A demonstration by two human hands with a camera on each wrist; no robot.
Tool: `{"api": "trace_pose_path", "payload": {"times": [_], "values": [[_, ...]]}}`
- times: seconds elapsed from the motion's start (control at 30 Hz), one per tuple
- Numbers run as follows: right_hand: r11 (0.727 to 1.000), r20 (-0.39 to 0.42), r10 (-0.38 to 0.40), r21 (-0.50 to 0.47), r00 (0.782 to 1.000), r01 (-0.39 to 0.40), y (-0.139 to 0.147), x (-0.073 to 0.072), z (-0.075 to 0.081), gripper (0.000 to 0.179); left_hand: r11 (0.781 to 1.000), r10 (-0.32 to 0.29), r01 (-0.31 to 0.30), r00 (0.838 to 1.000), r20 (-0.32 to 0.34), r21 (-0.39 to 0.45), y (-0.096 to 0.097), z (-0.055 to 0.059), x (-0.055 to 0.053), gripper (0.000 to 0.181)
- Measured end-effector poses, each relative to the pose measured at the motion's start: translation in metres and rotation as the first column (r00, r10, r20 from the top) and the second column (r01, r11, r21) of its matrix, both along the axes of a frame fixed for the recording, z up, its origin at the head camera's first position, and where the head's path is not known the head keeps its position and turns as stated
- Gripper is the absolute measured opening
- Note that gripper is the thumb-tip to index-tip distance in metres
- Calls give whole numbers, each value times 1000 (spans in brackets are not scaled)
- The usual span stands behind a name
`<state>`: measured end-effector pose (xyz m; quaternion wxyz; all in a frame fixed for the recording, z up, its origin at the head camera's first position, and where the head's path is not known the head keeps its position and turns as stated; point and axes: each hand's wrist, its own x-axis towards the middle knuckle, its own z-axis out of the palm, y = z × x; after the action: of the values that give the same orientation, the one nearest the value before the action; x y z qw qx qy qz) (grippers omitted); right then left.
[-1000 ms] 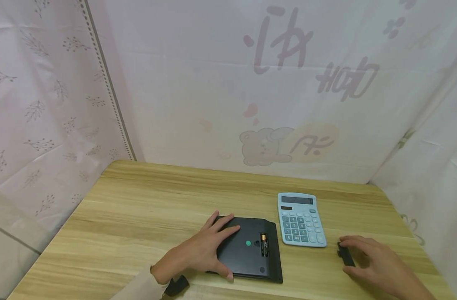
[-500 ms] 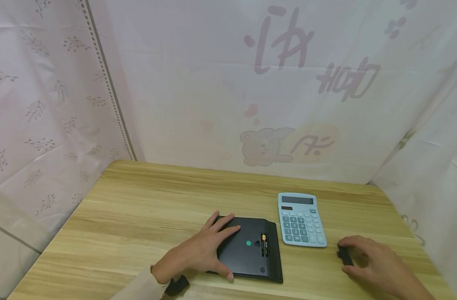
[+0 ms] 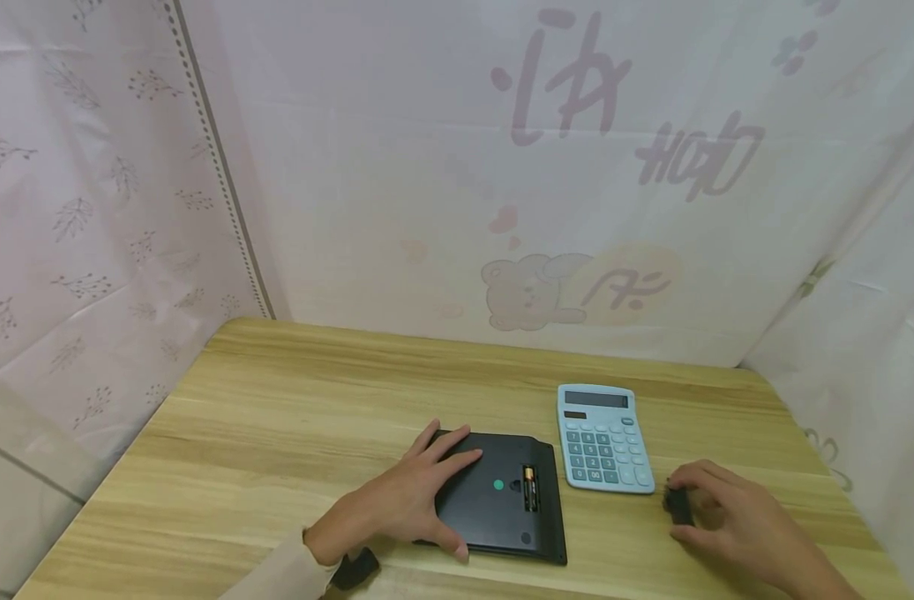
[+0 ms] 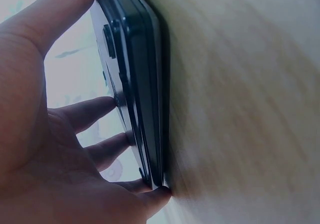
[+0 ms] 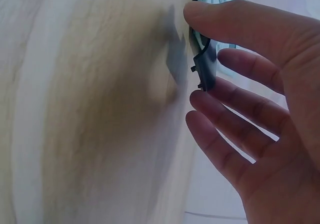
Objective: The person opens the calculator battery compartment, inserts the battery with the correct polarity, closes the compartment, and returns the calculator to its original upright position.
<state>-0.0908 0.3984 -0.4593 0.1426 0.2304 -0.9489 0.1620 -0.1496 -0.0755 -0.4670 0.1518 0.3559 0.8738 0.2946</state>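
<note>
A black flat device [image 3: 486, 500] lies back-up on the table, with a battery [image 3: 530, 487] showing in its uncovered slot. My left hand [image 3: 419, 496] spreads over its left part, fingers straight on the back and thumb at the near edge. In the left wrist view, one fingertip [image 4: 162, 195] reaches past the device's edge to the table. To the right, my right hand [image 3: 741, 521] pinches a small black battery cover [image 3: 679, 506] between thumb and fingers. Small tabs stick out of the cover [image 5: 206, 69] in the right wrist view, where it is above the tabletop.
A light blue calculator [image 3: 605, 437] lies face up just behind and right of the black device. The wooden table [image 3: 292, 400] ends at printed curtains [image 3: 397, 167] on the back and sides. A black strap-like object [image 3: 355, 569] sits under my left wrist.
My right hand has shifted slightly left with the battery cover, which now looks turned differently. My left hand and the black device stay in place.
</note>
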Motion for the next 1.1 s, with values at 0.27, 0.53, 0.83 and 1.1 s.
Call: {"api": "trace_pose_path", "payload": {"times": [0.27,0.53,0.83,1.1], "values": [[1000,55,-20,-3,998,20,-12,-1,8,61,1000,1,-1,1000,1,3,0,0,0,116],[1000,100,-17,-11,995,18,-27,-1,17,58,1000,3,-3,1000,2,-1,0,1,1,116],[999,42,39,3,998,-39,-47,-1,22,60,1000,-3,4,1000,-6,3,0,1,1,115],[999,145,-8,52,989,0,-69,0,32,55,1000,-1,1,1000,0,-1,0,0,0,116]]}}
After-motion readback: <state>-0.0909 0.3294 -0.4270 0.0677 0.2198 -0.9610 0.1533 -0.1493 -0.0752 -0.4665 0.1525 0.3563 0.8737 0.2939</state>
